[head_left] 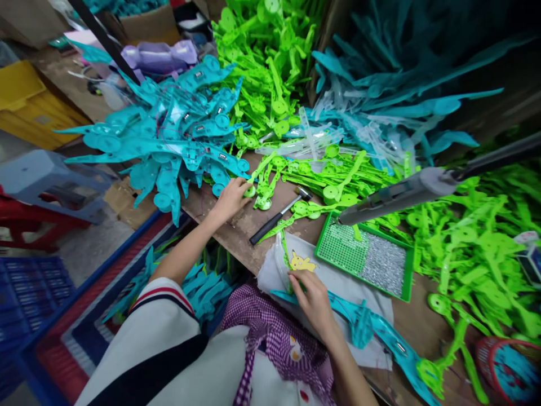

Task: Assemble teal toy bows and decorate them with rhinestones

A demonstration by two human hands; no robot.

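Observation:
My left hand (pixel 231 198) is closed at the table edge, its fingertips gripping the round end of a bright green plastic part (pixel 250 191). Close to my body, my right hand (pixel 313 298) has its fingers pinched on a thin green and clear plastic strip (pixel 281 256) above a white cloth (pixel 372 299) with a yellow cartoon figure. Under and beside the right hand lies a long teal plastic part (pixel 391 332). A hammer (pixel 276 217) with a black handle rests between the two hands.
A green tray (pixel 408 282) holds many small metal pieces. Teal parts (pixel 169 135) are heaped at the left, green parts (pixel 270 62) at the back and right. A grey pole (pixel 393 197) slants across the right side. Blue crates (pixel 34 293) stand on the floor.

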